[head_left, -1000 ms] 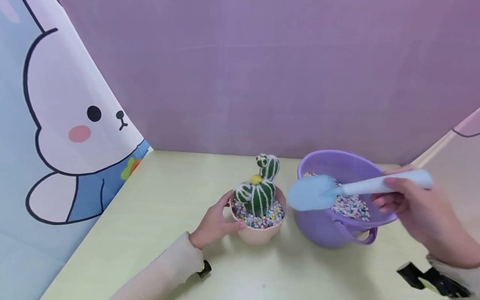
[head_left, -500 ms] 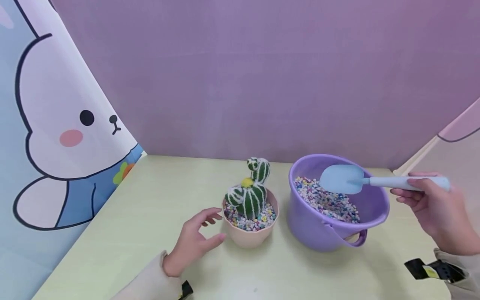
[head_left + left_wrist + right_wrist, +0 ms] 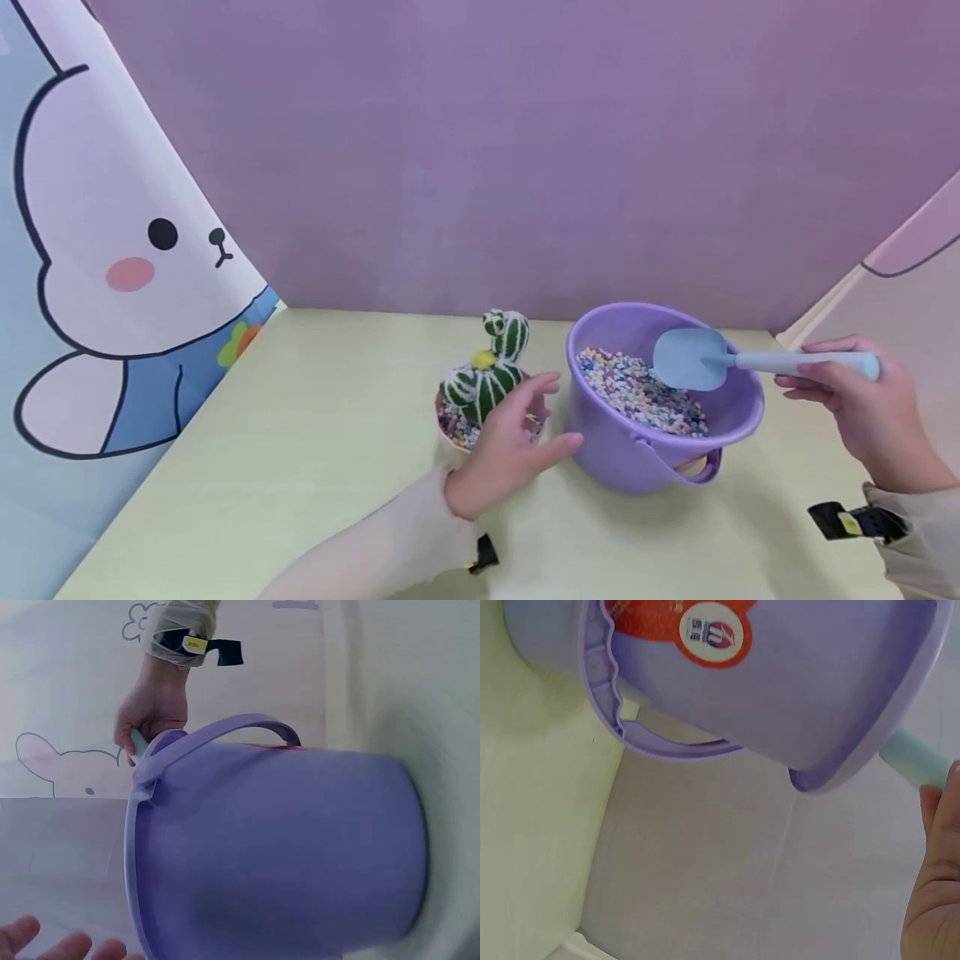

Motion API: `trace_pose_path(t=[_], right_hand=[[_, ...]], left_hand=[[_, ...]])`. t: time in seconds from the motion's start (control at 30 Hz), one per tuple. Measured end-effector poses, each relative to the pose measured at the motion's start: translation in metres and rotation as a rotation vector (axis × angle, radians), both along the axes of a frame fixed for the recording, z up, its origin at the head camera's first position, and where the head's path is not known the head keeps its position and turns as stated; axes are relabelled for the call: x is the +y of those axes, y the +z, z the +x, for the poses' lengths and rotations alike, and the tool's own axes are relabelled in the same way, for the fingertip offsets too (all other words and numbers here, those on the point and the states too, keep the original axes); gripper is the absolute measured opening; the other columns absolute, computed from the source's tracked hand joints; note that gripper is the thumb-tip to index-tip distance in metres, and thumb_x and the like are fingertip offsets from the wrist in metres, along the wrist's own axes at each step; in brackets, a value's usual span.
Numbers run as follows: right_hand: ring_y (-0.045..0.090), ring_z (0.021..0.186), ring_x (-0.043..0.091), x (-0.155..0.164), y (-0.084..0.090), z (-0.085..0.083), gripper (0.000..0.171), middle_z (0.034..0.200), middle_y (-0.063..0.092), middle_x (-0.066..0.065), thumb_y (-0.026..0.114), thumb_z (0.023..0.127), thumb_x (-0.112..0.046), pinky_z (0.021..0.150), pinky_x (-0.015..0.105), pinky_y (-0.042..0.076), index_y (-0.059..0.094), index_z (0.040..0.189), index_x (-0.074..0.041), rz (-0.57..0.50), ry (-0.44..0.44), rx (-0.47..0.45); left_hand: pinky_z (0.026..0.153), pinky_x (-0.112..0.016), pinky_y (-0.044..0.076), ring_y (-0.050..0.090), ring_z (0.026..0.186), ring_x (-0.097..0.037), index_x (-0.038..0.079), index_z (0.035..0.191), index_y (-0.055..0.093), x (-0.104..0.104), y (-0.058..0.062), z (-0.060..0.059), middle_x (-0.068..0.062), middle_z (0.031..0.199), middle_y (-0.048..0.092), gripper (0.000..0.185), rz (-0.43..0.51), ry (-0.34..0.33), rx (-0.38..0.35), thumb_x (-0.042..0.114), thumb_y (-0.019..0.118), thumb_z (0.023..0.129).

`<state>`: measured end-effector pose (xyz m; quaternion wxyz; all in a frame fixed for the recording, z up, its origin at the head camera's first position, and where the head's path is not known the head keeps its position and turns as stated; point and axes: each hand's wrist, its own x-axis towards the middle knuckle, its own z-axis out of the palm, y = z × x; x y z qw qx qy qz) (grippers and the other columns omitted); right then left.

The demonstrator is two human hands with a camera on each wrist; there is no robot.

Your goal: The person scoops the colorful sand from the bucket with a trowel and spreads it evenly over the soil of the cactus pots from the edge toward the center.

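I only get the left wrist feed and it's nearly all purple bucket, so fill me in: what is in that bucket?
Observer: The purple bucket holds small multicoloured pebbles, as the head view shows.
Operator: I see a hand behind the rim. What does it hold?
Observer: The right hand grips the handle of a light blue scoop, whose blade hangs over the pebbles inside the bucket.
Operator: And my own side's hand?
Observer: The left hand is open, fingers spread, in front of a pink pot with a green cactus, its fingertips close to the bucket's wall. Whether they touch it I cannot tell.
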<state>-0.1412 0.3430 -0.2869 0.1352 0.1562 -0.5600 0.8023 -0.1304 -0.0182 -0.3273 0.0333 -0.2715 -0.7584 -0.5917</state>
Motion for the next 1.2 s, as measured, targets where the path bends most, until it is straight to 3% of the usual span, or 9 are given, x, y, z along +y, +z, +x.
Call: trace_pose_path(t=[0.13, 0.23, 0.37, 0.53, 0.63, 0.77, 1.0, 1.2], right_hand=[[0.071, 0.068, 0.023, 0.002, 0.002, 0.002, 0.036, 0.083, 0.072, 0.016, 0.036, 0.088, 0.026, 0.061, 0.029, 0.056, 0.066, 0.093, 0.006, 0.067, -0.013, 0.013], [0.071, 0.068, 0.022, 0.004, 0.003, 0.004, 0.037, 0.083, 0.072, 0.015, 0.037, 0.087, 0.027, 0.061, 0.028, 0.056, 0.067, 0.093, 0.006, 0.119, -0.017, 0.033], [0.07, 0.068, 0.018, 0.005, 0.003, 0.008, 0.034, 0.083, 0.072, 0.012, 0.042, 0.086, 0.027, 0.06, 0.025, 0.055, 0.067, 0.093, 0.004, 0.225, -0.057, 0.058], [0.07, 0.068, 0.016, 0.007, 0.002, 0.01, 0.032, 0.086, 0.072, 0.009, 0.046, 0.084, 0.028, 0.059, 0.024, 0.055, 0.067, 0.092, 0.005, 0.321, -0.088, 0.096], [0.07, 0.068, 0.014, 0.007, 0.001, 0.011, 0.032, 0.086, 0.072, 0.006, 0.048, 0.083, 0.027, 0.059, 0.022, 0.055, 0.068, 0.092, 0.004, 0.398, -0.118, 0.107], [0.068, 0.067, 0.007, 0.006, 0.0, 0.01, 0.036, 0.08, 0.071, -0.001, 0.052, 0.08, 0.026, 0.059, 0.018, 0.053, 0.07, 0.092, -0.003, 0.588, -0.211, 0.117], [0.064, 0.064, -0.002, 0.002, -0.003, 0.006, 0.04, 0.072, 0.069, -0.013, 0.06, 0.076, 0.021, 0.06, 0.011, 0.049, 0.071, 0.088, -0.016, 0.855, -0.335, 0.108], [0.059, 0.057, -0.001, -0.005, -0.006, 0.004, 0.037, 0.069, 0.066, -0.016, 0.063, 0.072, 0.018, 0.052, 0.013, 0.046, 0.07, 0.082, -0.016, 0.928, -0.354, 0.144]], left_hand=[[0.082, -0.031, 0.048, 0.051, 0.101, -0.019, 0.002, 0.141, 0.042, 0.016, 0.005, -0.006, -0.014, 0.131, 0.051, 0.071, 0.012, 0.04, -0.039, 0.025, 0.073, 0.082], [0.083, -0.036, 0.047, 0.049, 0.106, -0.024, 0.001, 0.141, 0.041, 0.025, 0.005, -0.01, -0.016, 0.135, 0.047, 0.072, 0.022, 0.075, -0.053, 0.029, 0.072, 0.082], [0.082, -0.038, 0.047, 0.047, 0.111, -0.034, 0.001, 0.143, 0.039, 0.036, 0.0, -0.016, -0.02, 0.138, 0.042, 0.075, 0.036, 0.121, -0.082, 0.029, 0.072, 0.082], [0.081, -0.04, 0.048, 0.047, 0.11, -0.035, 0.003, 0.145, 0.037, 0.048, -0.01, -0.021, -0.019, 0.138, 0.041, 0.079, 0.077, 0.17, -0.119, 0.03, 0.073, 0.08], [0.081, -0.04, 0.049, 0.047, 0.107, -0.031, 0.002, 0.144, 0.036, 0.054, -0.014, -0.023, -0.018, 0.137, 0.041, 0.079, 0.116, 0.17, -0.118, 0.028, 0.073, 0.08], [0.083, -0.037, 0.05, 0.05, 0.107, -0.03, -0.001, 0.145, 0.032, 0.06, -0.018, -0.024, -0.019, 0.138, 0.041, 0.079, 0.171, 0.146, -0.115, 0.023, 0.072, 0.08], [0.1, -0.038, 0.042, 0.044, 0.127, -0.034, -0.001, 0.148, 0.021, 0.07, -0.027, -0.022, -0.022, 0.144, 0.035, 0.087, 0.235, 0.078, -0.141, 0.026, 0.07, 0.081], [0.1, -0.041, 0.042, 0.042, 0.128, -0.033, 0.001, 0.15, 0.018, 0.074, -0.035, -0.022, -0.02, 0.145, 0.032, 0.09, 0.219, 0.095, -0.114, 0.031, 0.068, 0.082]])
